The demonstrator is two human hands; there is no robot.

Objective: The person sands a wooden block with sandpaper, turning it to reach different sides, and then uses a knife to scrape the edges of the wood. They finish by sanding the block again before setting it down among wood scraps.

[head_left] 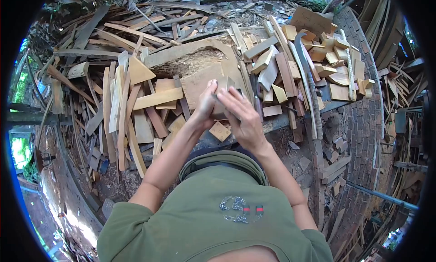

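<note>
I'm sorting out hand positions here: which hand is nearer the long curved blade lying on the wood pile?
Right. The right hand lies on the side toward the curved blade, with wood scraps between them; the left hand sits beyond it, farther away.

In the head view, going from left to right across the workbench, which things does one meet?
Pile of long wood strips → left hand → small wood block held between both hands → right hand → curved blade → heap of cut wood blocks.

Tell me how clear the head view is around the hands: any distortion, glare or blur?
Head view: strong fisheye bending with black corners; left hand and right hand sharp in even shade over the wood block; blown-out glare at the lower-left edge.
</note>
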